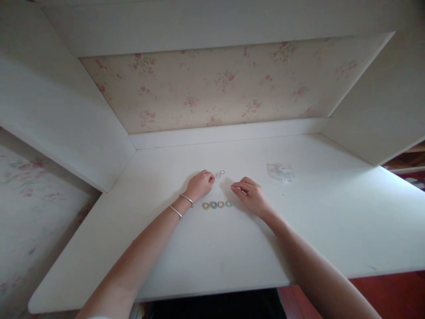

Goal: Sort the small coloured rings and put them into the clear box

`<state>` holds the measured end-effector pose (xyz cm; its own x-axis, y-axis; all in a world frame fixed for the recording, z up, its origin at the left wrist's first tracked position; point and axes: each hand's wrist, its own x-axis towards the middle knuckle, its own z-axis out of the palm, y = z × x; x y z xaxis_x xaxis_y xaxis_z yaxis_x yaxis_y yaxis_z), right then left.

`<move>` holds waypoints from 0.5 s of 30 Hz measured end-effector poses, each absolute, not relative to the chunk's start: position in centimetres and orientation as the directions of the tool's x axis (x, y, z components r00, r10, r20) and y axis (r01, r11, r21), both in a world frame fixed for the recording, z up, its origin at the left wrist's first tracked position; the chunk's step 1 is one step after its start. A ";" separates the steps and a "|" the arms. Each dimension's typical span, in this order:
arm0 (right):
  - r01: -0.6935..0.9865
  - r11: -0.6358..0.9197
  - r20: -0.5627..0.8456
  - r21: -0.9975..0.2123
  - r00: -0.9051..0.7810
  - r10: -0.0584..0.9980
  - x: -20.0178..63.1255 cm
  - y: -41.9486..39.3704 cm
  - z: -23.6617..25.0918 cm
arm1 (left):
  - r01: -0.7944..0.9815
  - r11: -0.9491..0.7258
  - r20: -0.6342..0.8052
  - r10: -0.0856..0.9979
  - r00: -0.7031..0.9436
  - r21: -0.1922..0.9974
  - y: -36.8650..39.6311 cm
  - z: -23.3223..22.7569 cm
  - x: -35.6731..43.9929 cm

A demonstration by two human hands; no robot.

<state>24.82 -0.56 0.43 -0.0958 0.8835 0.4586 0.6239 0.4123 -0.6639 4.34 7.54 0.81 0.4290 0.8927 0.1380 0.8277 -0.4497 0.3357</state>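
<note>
Head view: left hand (200, 184), fingers curled, touches two tiny thin rings (220, 173) on the white desk (332, 221). Right hand (251, 195) rests loosely curled, holding nothing. Rings look light, hard, slippery; pinch their rims.

No readable writing anywhere in view.

The small clear packet (280, 173) lying on the white surface (332, 212) shows a few dark specks that might be print, but they are too small and blurred to read. The floral wallpaper (226, 88) behind the surface carries only a flower pattern, with no letters or numbers. The little rings (217, 204) lined up on the surface bear no marks that can be made out, and neither do the two bracelets (181, 206) on the wrist.
</note>
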 end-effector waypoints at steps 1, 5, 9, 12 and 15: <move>0.622 0.414 0.457 -0.665 -0.099 0.884 24.8 -0.5 0.4 | 0.824 -0.451 0.129 0.891 0.435 0.343 7.5 0.8 4.3; 0.614 0.419 0.455 -0.669 -0.107 0.884 24.9 -0.5 0.3 | 0.763 -0.498 0.125 0.861 0.494 0.413 6.8 0.8 3.8; 0.606 0.425 0.463 -0.672 -0.104 0.880 24.8 -0.3 0.0 | 0.631 -0.559 0.197 0.812 0.550 0.538 4.8 1.5 3.2; 0.613 0.413 0.450 -0.673 -0.104 0.887 24.8 -0.3 -0.1 | 0.580 -0.586 0.190 0.777 0.600 0.566 2.9 2.4 2.9; 0.623 0.398 0.432 -0.674 -0.105 0.896 24.7 -0.3 -0.1 | 0.564 -0.630 0.177 0.736 0.654 0.534 1.4 3.2 2.9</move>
<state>24.71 -0.35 -0.11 -0.1052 0.8959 0.4317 0.6229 0.3978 -0.6736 2.86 1.43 3.21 0.6538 0.7356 0.1770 0.5639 -0.6298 0.5343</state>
